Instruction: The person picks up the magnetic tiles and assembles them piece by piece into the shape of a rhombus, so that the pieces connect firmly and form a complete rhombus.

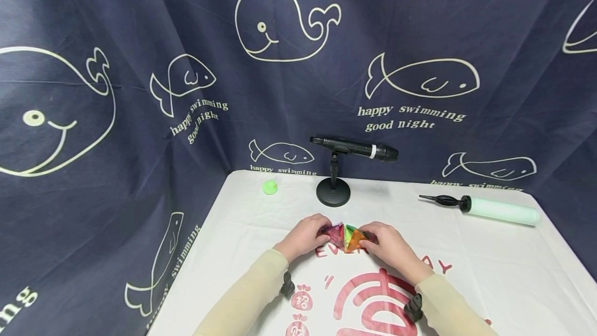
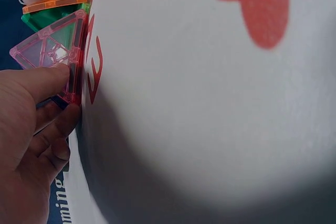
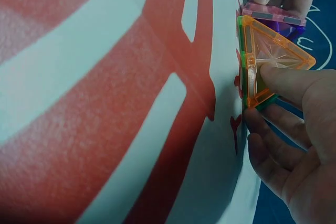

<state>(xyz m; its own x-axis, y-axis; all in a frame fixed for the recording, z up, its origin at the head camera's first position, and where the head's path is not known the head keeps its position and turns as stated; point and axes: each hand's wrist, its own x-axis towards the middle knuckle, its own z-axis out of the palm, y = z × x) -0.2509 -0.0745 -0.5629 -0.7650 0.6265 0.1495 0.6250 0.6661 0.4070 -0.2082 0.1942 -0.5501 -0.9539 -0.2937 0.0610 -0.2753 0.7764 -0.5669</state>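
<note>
My left hand [image 1: 305, 236] pinches a small pyramid of see-through triangular magnetic tiles [image 1: 335, 235], pink and red with some purple. Its thumb lies on the pink tile [image 2: 63, 35] in the left wrist view. Opposite it, my right hand [image 1: 389, 247] grips a second tile pyramid [image 1: 356, 240], orange with green. The right thumb presses the orange tile [image 3: 278, 51] in the right wrist view, the fingers behind. Both pyramids stand low over the white table covering, side by side with their near edges together. The fingers partly hide the outer sides of each pyramid.
Behind the hands, a black microphone [image 1: 354, 148] rests on a round-based stand [image 1: 333, 192]. A small green toy [image 1: 270, 187] sits at the back left, a pale green hand pump [image 1: 503, 211] at the back right. A dark blue curtain [image 1: 298, 97] hangs behind the white table [image 1: 242, 222].
</note>
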